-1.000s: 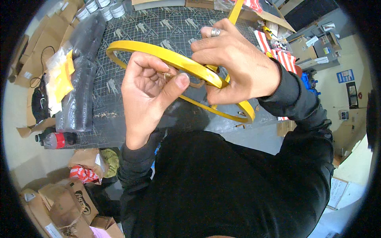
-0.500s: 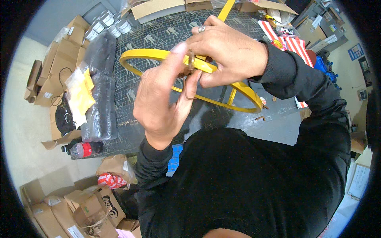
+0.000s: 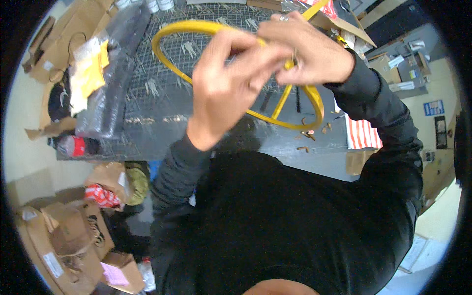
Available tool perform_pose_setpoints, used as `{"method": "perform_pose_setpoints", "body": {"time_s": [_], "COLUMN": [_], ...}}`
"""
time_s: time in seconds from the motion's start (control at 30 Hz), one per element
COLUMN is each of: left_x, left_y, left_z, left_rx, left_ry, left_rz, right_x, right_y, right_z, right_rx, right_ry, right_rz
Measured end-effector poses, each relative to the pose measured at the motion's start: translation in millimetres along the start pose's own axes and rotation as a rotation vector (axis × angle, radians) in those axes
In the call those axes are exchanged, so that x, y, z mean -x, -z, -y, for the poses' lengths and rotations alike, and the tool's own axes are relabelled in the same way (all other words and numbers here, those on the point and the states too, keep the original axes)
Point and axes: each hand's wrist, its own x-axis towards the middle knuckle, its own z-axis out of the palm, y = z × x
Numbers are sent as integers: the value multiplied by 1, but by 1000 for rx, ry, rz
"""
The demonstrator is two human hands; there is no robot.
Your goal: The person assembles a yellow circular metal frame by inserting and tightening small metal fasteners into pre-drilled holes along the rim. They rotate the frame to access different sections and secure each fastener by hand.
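A yellow hoop-shaped frame (image 3: pixel 184 26), with a straight bar rising past its far right, is held up over the worktable. My right hand (image 3: pixel 317 54) is closed round the frame near the bar, a ring on one finger. Close beside it my left hand (image 3: pixel 219 83) has thumb and fingers pinched together at the hoop. Motion blurs those fingertips, and whatever lies between them is hidden. Below the hoop's right side, several small copper-coloured metal pieces (image 3: pixel 303 149) lie on the table.
Plastic-wrapped dark packages (image 3: pixel 110 98) lie at the table's left, a yellow bag (image 3: pixel 91 78) on top. A dark drink bottle (image 3: pixel 78 146) rests at the near left corner. Red-striped bags (image 3: pixel 364 132) lie at the right. Cardboard boxes (image 3: pixel 54 241) are piled at lower left.
Both hands and the frame have shifted right and slightly up in the picture as the view turned. The left fingers have moved off the brown piece they pinched at the hoop's rim.
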Motion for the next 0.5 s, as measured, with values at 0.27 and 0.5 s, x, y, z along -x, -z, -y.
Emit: {"method": "perform_pose_setpoints", "body": {"time_s": [0.27, 0.5], "left_x": [-74, -93], "left_y": [1, 9], "left_z": [42, 49], "left_rx": [383, 343], "left_ry": [229, 453], "left_rz": [371, 469], "right_x": [17, 5], "right_y": [-16, -2], "right_z": [-74, -61], "right_rx": [-448, -431], "right_ry": [-342, -410], "right_rz": [3, 60]}}
